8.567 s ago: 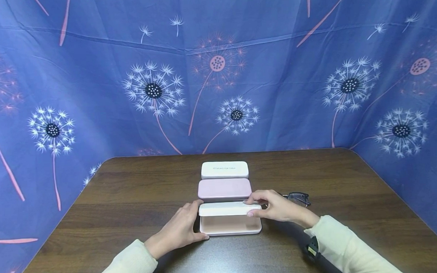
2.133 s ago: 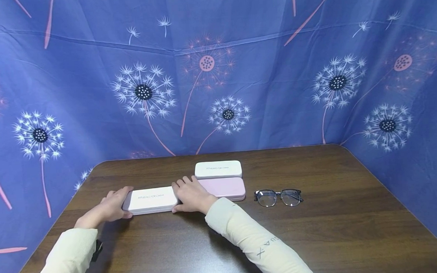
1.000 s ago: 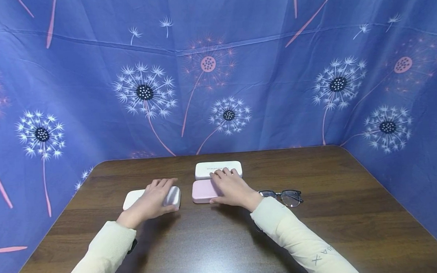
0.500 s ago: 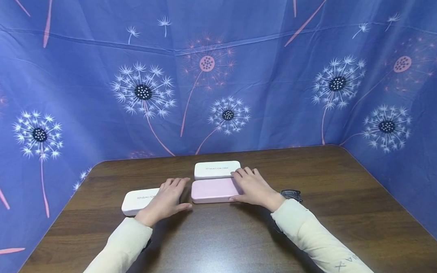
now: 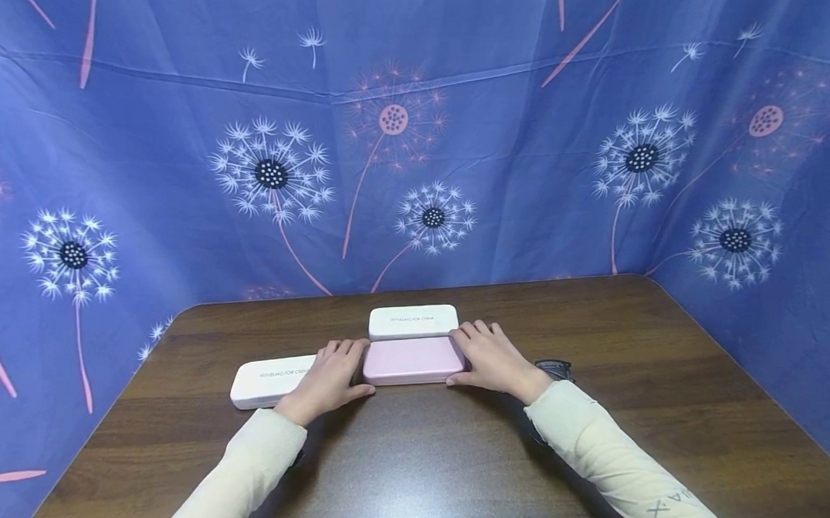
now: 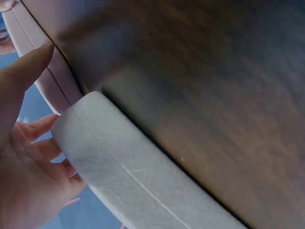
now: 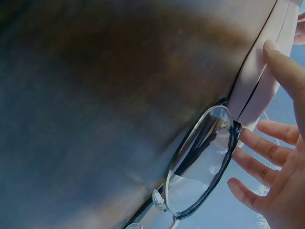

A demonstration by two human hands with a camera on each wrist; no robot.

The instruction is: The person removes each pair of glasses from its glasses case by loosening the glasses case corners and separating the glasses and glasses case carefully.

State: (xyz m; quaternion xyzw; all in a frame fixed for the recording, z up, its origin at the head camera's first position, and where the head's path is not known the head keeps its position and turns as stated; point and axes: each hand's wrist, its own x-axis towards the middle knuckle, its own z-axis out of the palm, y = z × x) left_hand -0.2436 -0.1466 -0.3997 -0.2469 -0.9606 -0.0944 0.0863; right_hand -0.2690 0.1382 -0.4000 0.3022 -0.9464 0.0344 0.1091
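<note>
A closed pink glasses case [image 5: 414, 359] lies on the table between my two hands. My left hand [image 5: 328, 380] holds its left end, thumb at the front corner and fingers at the back. At the right end, my right hand [image 5: 495, 366] grips it the same way; the right wrist view shows that thumb on the case's front side. A white glasses case [image 5: 267, 383] lies to the left, partly under my left hand. Directly behind the pink one sits another white glasses case [image 5: 413, 331] with dark lettering. Both white lids are down.
Eyeglasses [image 7: 200, 162] with a dark upper rim lie just right of the pink case; in the head view my right wrist covers most of them. The brown wooden table [image 5: 424, 467] ends at a blue dandelion-print cloth [image 5: 521, 131] behind.
The white glasses case stood open in front, then went to the left, shut. My right hand moved from it to the pink case's right end; my left hand followed to the left end.
</note>
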